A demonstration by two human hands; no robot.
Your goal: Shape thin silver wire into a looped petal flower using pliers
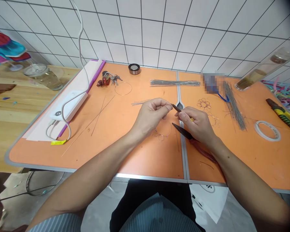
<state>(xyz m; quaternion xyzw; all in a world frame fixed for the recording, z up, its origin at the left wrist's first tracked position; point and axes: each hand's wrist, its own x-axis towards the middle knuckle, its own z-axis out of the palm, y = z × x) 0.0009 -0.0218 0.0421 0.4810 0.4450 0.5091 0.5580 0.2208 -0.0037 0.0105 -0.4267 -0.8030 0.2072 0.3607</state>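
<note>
While both hands meet just above the metal seam (185,158) that divides the counter (38,154), the left hand (151,117) has its thumb and fingertips pinched closed, though anything between them is too fine to make out. The right hand (195,124) is curled firmly around a pair of long-nosed pliers (203,149) with reddish handles, their dark nose pointing back toward the seam beneath the palm. A second dark tip pokes out between the right thumb and forefinger; whether it belongs to the same pliers cannot be told. A thin wire loop (162,130) lies on the counter just left of the seam, directly below the hands.

Farther left of the seam lie loose straight wires (99,120) and a bunch of keys (110,79). To its right are a small wire flower (204,103) and a long bundle of wires (234,106), with a roll of tape (267,130) well beyond them.

A wire this fine could slip from so small a pinch and spring away, perhaps dropping into the seam. The pointed tips sit close to the left fingers, so a slip of the right hand could jab them. Stray wires could also snag the loop.
</note>
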